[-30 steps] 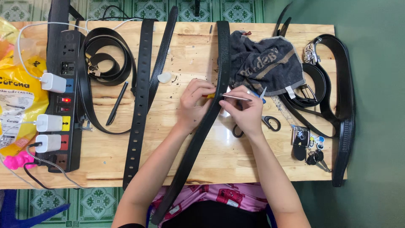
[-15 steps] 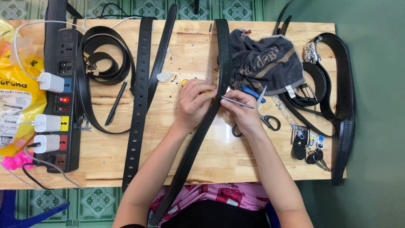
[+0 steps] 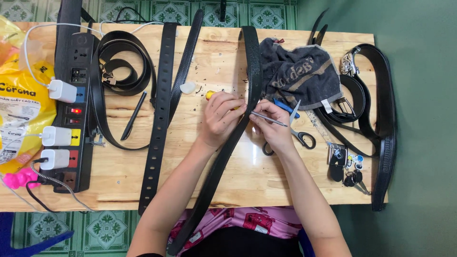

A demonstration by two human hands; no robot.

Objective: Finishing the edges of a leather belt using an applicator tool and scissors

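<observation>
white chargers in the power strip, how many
3, all along the left side of the black power strip: one white charger near the top, one in the middle, one lower down. None looks hidden.

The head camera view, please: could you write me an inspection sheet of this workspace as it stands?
Surface: wooden table, pale, specked with dark crumbs.
Job's things: black belt lying diagonally under both hands; thin metal tool in the right hand; left hand pressing on the belt, covering a yellow-handled tool.
Clutter: spare belts, dark cloth, scissors, keys, yellow bag.
Hands: both bare, closed on their work.
Cables: power strip with three white plugs and white and dark leads.
Surroundings: green patterned floor tiles.
</observation>
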